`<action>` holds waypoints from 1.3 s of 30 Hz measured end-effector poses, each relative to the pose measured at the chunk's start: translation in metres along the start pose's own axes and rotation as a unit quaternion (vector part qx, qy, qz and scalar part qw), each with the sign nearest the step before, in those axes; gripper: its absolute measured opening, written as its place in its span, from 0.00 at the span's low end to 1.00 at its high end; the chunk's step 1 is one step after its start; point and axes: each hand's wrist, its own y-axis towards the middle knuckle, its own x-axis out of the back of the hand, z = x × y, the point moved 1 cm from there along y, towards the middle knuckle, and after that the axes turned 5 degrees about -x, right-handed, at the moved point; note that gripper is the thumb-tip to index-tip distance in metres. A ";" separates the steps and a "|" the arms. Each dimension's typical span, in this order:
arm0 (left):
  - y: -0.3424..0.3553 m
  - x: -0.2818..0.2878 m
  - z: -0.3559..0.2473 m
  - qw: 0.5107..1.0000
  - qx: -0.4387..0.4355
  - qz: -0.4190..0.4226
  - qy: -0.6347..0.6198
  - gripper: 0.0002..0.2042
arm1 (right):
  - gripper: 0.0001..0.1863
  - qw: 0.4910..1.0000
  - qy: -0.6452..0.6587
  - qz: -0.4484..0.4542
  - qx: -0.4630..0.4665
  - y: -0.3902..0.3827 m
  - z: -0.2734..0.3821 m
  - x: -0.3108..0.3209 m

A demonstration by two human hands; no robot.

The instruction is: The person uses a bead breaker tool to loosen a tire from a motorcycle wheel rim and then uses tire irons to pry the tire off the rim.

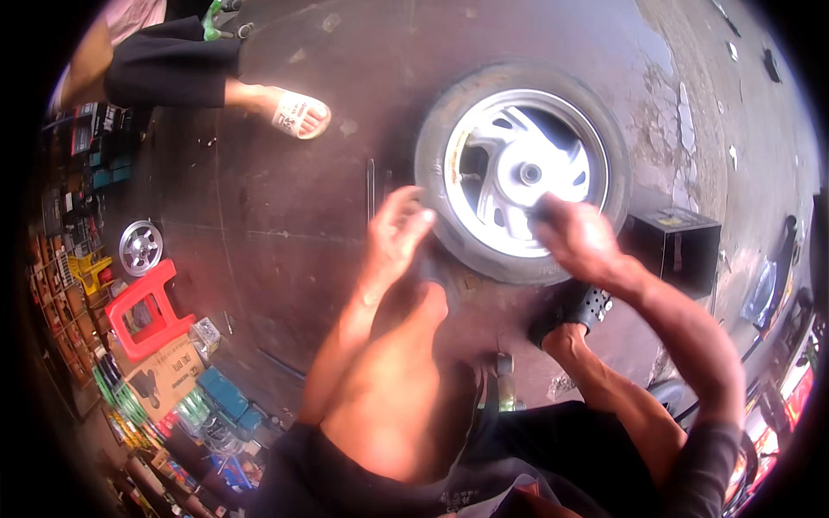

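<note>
A tyre on a silver spoked wheel rim lies flat before me, with a round hub at its centre. My left hand is at the tyre's left edge, fingers loosely curved and apart, with nothing visible in it. My right hand, blurred, is closed over the rim's lower right spokes near the hub; whatever it holds is hidden. A long thin metal bar lies on the floor left of the tyre.
A black box sits right of the tyre. A red plastic stool, small wheel, cardboard and shelves of parts line the left. Another person's sandalled foot is at upper left. My shod foot is below the tyre.
</note>
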 end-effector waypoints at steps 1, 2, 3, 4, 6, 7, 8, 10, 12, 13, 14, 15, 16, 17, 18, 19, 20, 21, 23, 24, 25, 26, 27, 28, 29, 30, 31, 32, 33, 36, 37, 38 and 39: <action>0.006 -0.007 -0.022 0.994 0.045 0.061 -0.072 0.21 | 0.11 0.999 0.035 -0.012 0.003 0.014 0.011 -0.020; 0.012 -0.013 -0.020 0.990 0.049 0.098 -0.093 0.19 | 0.11 1.000 0.020 -0.008 0.012 0.028 0.021 -0.041; 0.015 -0.015 -0.021 0.988 0.039 0.119 -0.094 0.18 | 0.12 1.000 0.007 -0.017 0.020 0.034 0.035 -0.058; 0.017 -0.018 -0.020 0.985 0.029 0.141 -0.097 0.17 | 0.13 1.000 -0.017 -0.004 0.001 0.039 0.051 -0.072; 0.015 -0.014 -0.007 0.990 0.011 0.127 -0.067 0.15 | 0.16 0.994 0.105 0.011 -0.003 0.039 0.070 -0.078; 0.012 -0.010 -0.001 0.992 0.021 0.096 -0.076 0.14 | 0.16 0.994 0.105 0.015 -0.004 0.039 0.069 -0.086; 0.009 -0.006 0.004 0.994 0.032 0.065 -0.085 0.12 | 0.18 0.996 0.091 0.004 -0.004 0.040 0.065 -0.099; 0.010 0.003 0.008 0.986 0.139 0.024 -0.093 0.10 | 0.21 0.997 0.071 -0.006 -0.005 0.038 0.055 -0.122; 0.019 0.012 0.022 0.968 0.135 -0.089 -0.190 0.10 | 0.29 0.976 -0.008 -0.220 0.003 0.027 0.052 -0.144; 0.029 0.016 0.025 0.963 0.134 -0.102 -0.212 0.10 | 0.36 0.983 -0.046 -0.176 -0.032 0.020 0.046 -0.154; 0.035 0.019 0.026 0.956 0.132 -0.116 -0.233 0.10 | 0.36 0.983 -0.048 -0.176 -0.033 0.016 0.040 -0.163; 0.040 0.019 0.022 0.950 0.146 -0.097 -0.257 0.10 | 0.39 0.977 -0.089 -0.193 -0.002 0.016 0.035 -0.167; 0.044 0.014 0.017 0.950 0.144 -0.094 -0.259 0.10 | 0.42 0.968 -0.131 -0.210 0.027 0.016 0.028 -0.169; 0.047 0.005 0.013 0.951 0.153 -0.072 -0.260 0.10 | 0.43 0.972 -0.127 -0.197 0.022 0.014 0.018 -0.170; 0.042 0.003 0.010 0.951 0.168 -0.052 -0.254 0.10 | 0.43 0.973 -0.121 -0.195 0.019 0.009 0.016 -0.172; 0.041 0.004 0.011 0.948 0.162 -0.039 -0.270 0.10 | 0.43 0.972 -0.147 -0.178 0.041 0.006 0.012 -0.172; 0.034 0.006 0.011 0.954 0.157 -0.020 -0.256 0.10 | 0.43 0.969 -0.174 -0.160 0.063 0.001 0.007 -0.170; 0.031 0.006 0.014 0.955 0.149 -0.017 -0.255 0.10 | 0.42 0.973 -0.172 -0.126 0.085 -0.008 -0.001 -0.166; 0.020 -0.005 0.016 0.952 0.154 -0.005 -0.262 0.10 | 0.44 0.972 -0.212 -0.035 0.101 -0.030 -0.021 -0.145; 0.017 -0.011 0.011 0.958 0.168 0.017 -0.233 0.10 | 0.45 0.968 -0.227 0.011 0.110 -0.041 -0.030 -0.128; 0.018 -0.019 0.010 0.963 0.178 0.038 -0.198 0.10 | 0.48 0.952 -0.273 0.055 0.128 -0.050 -0.049 -0.120; 0.018 -0.030 0.010 0.962 0.180 0.045 -0.199 0.10 | 0.44 0.946 -0.278 0.089 0.144 -0.056 -0.068 -0.109; 0.016 -0.042 0.010 0.964 0.174 0.076 -0.186 0.11 | 0.39 0.952 -0.251 0.126 0.123 -0.058 -0.075 -0.091; 0.014 -0.047 0.009 0.967 0.165 0.102 -0.166 0.11 | 0.35 0.956 -0.219 0.161 0.108 -0.053 -0.078 -0.079; 0.012 -0.051 0.008 0.972 0.136 0.132 -0.140 0.11 | 0.25 0.985 -0.130 0.109 0.034 -0.047 -0.082 -0.081; 0.008 -0.050 0.009 0.972 0.141 0.135 -0.132 0.11 | 0.19 0.997 0.011 0.047 -0.059 -0.036 -0.061 -0.076; 0.009 -0.059 0.010 0.977 0.120 0.142 -0.102 0.12 | 0.17 0.999 0.025 0.000 -0.048 -0.027 -0.063 -0.082; 0.010 -0.067 0.011 0.981 0.099 0.150 -0.070 0.12 | 0.15 0.997 0.038 -0.048 -0.038 -0.022 -0.066 -0.088; 0.010 -0.065 0.011 0.983 0.090 0.161 -0.023 0.12 | 0.15 0.997 0.046 -0.050 -0.036 -0.018 -0.060 -0.096; 0.015 -0.074 0.010 0.985 0.037 0.166 0.019 0.11 | 0.12 0.986 0.084 -0.138 -0.035 -0.020 -0.049 -0.115; 0.014 -0.074 0.008 0.985 0.039 0.167 0.025 0.11 | 0.12 0.979 0.103 -0.159 -0.075 -0.019 -0.048 -0.119; 0.010 -0.073 0.007 0.984 0.042 0.170 0.030 0.11 | 0.12 0.970 0.120 -0.178 -0.114 -0.018 -0.045 -0.123; 0.009 -0.074 0.007 0.983 0.060 0.172 0.028 0.10 | 0.13 0.968 0.121 -0.178 -0.126 -0.016 -0.039 -0.128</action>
